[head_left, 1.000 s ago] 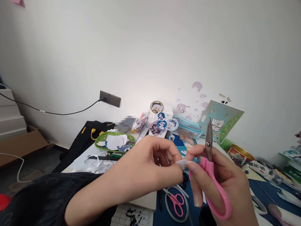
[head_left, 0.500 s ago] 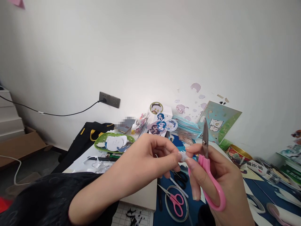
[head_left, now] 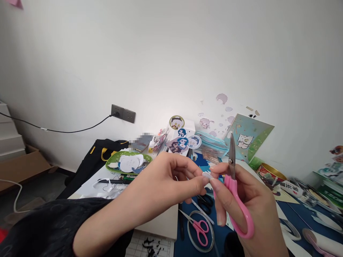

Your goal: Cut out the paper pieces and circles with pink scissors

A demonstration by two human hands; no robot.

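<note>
Between the fingertips of both hands is a small white piece (head_left: 207, 175), partly covered by them. My left hand (head_left: 177, 176) pinches its left side between thumb and forefinger. My right hand (head_left: 249, 200) touches its right side with the thumb tip, and also holds pink-handled scissors (head_left: 232, 178), hooked over the thumb with blades closed and pointing up. Below the hands, a second pair of pink scissors (head_left: 200, 230) lies slightly open on a clear ring on the blue mat (head_left: 219, 237).
A green tray (head_left: 109, 164) of white cutouts stands at the left. Behind the hands are a sticker-covered white box (head_left: 191, 126), a blue pouch (head_left: 214, 144) and a green card (head_left: 258, 134) against the wall. A gold-rimmed tin (head_left: 272, 173) is at the right.
The view has shifted slightly. The white piece has turned a little between my fingertips; both hands keep nearly the same pose.
</note>
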